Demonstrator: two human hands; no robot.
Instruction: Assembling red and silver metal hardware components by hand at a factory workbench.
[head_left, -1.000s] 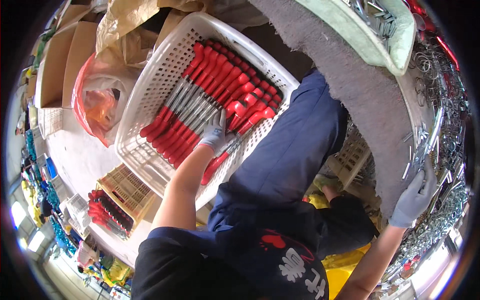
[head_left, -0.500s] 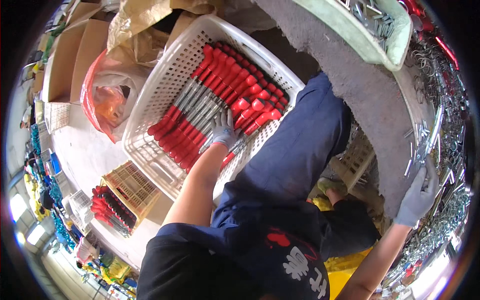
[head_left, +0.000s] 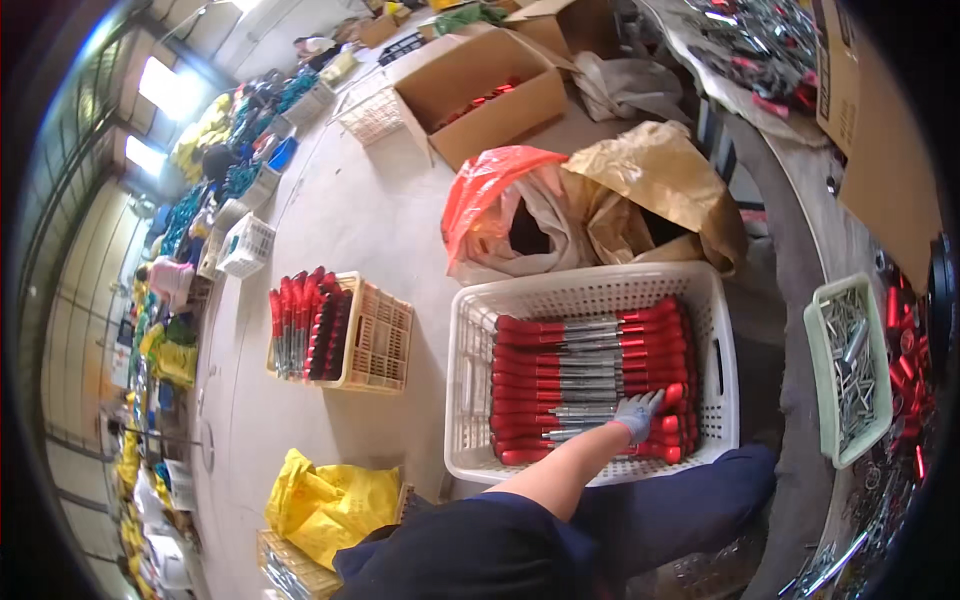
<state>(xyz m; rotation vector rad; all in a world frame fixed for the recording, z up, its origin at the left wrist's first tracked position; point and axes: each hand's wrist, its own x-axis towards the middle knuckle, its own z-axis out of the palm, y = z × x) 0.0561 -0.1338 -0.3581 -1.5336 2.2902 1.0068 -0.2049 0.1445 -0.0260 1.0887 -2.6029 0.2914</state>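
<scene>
My left hand [head_left: 638, 415], in a pale grey glove, rests on the right part of a stack of red-and-silver rods [head_left: 585, 372] inside a white perforated basket [head_left: 590, 280]. Its fingers are stretched out over the red ends near the front of the stack. The rods lie side by side, with silver metal middles, red sleeves and rounded red ends; their exact kind is unclear. Part of the stack is covered by my hand and forearm. My right hand is outside the view.
A cream crate [head_left: 380, 335] with more red-ended rods stands left, above a yellow bag [head_left: 330, 505]. Behind the basket are open sacks [head_left: 650, 175] and a cardboard box [head_left: 480, 95]. On the right bench sits a green tray [head_left: 850, 370] of metal pins beside loose red parts.
The view has swung left, so the basket now appears lower and farther right. My left hand stays on the rods. My right hand, earlier over metal parts on the bench, has left the view.
</scene>
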